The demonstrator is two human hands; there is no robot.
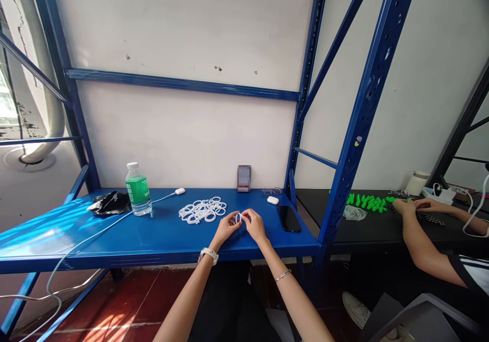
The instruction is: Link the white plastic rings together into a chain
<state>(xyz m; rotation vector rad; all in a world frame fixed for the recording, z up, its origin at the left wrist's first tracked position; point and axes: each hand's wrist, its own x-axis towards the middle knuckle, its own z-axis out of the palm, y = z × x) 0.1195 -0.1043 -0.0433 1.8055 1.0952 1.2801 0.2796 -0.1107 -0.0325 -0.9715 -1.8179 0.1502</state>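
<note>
Between my two hands, just above the front part of the blue table (164, 237), is a small white ring (238, 218). My left hand (228, 226) pinches it from the left side, fingers closed. From the right, my right hand (253, 225) grips the same ring with thumb and fingertips; the fingers partly cover it. A loose pile of white rings (202, 210) lies on the table, a little beyond my left hand and to its left. The wrist on the left wears a white watch, the one on the right a thin bracelet.
Left of the pile stand a green-labelled water bottle (138, 189) and a black plastic bag (110, 203), with a white cable (114, 223) across the table. A black phone (289, 218), white earbud case (272, 200) and glasses (271, 191) lie right. Beyond the blue post (362, 112), a co-worker's hands (414, 207) work.
</note>
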